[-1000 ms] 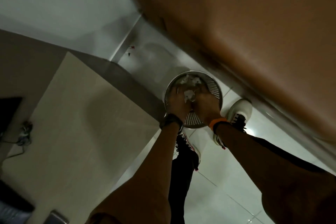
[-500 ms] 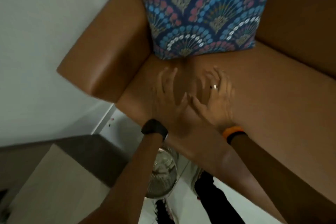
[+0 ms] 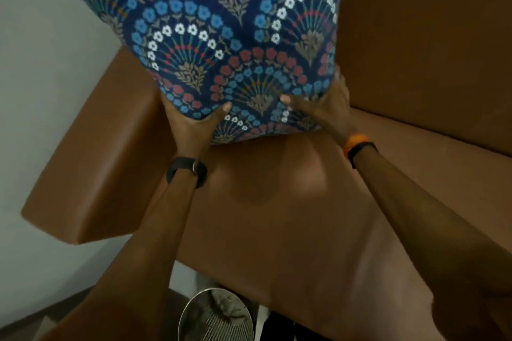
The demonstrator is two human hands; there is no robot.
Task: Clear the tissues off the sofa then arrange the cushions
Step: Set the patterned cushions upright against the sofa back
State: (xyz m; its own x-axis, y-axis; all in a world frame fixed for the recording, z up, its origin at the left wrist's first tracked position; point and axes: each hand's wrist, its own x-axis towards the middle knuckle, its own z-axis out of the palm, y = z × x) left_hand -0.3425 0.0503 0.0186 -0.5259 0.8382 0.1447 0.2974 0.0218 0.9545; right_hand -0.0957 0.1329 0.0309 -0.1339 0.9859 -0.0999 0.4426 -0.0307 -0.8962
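Observation:
A blue cushion (image 3: 235, 44) with a fan-and-flower pattern is held up above the seat of the brown leather sofa (image 3: 304, 216). My left hand (image 3: 194, 124) grips its lower left corner, thumb on the front. My right hand (image 3: 324, 108) grips its lower right edge. White crumpled tissues (image 3: 225, 304) lie inside the metal mesh bin (image 3: 213, 321) on the floor at the bottom. No tissues show on the visible seat.
The sofa's left armrest (image 3: 110, 160) runs along a pale wall (image 3: 55, 63). The backrest (image 3: 429, 50) rises on the right. The bin stands just in front of the seat edge, between my forearms.
My hands left the tissues in the bin, rose to the sofa seat, and now hold the patterned cushion lifted off the seat. The view has tilted up from the floor to the sofa.

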